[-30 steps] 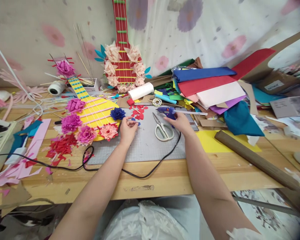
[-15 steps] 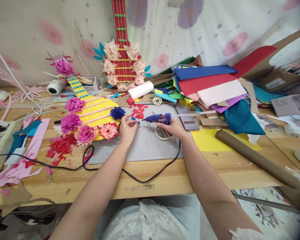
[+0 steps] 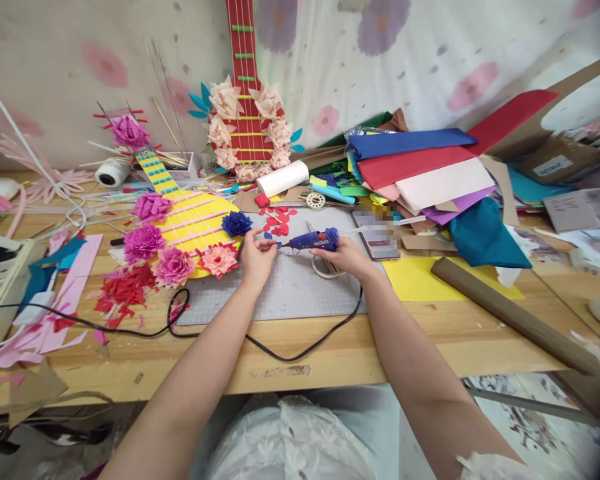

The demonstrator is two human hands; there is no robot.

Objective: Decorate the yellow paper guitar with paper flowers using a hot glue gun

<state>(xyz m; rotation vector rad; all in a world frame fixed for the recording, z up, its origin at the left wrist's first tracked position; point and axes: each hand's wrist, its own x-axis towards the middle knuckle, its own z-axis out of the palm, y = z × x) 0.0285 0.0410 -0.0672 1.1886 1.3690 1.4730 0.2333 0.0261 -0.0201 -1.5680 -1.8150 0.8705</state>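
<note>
My right hand point(image 3: 347, 256) is wrapped round a blue hot glue gun point(image 3: 310, 240), with a long clear glue stick point(image 3: 375, 228) out of its back. Between the fingertips of my left hand point(image 3: 258, 259) is a small blue paper petal point(image 3: 279, 245), and the gun's nozzle is at it; whether they touch I cannot tell. Another blue scrap point(image 3: 268, 235) shows just beyond my fingers. Left of that hand, a dark blue paper flower point(image 3: 237, 224) sits on the edge of a yellow paper guitar point(image 3: 207, 207), which also bears pink and magenta flowers.
Red paper petals point(image 3: 279, 220) lie on the grey cutting mat point(image 3: 300, 297). Scissors point(image 3: 325, 268) are under my right hand. A black cord point(image 3: 300, 359) loops along the table front. A phone point(image 3: 377, 247) and folded coloured paper point(image 3: 420, 160) lie to the right; a red guitar point(image 3: 245, 127) stands behind.
The glue gun has moved slightly left and down, bringing its nozzle to the blue petal in my left hand. My left hand has hardly moved.
</note>
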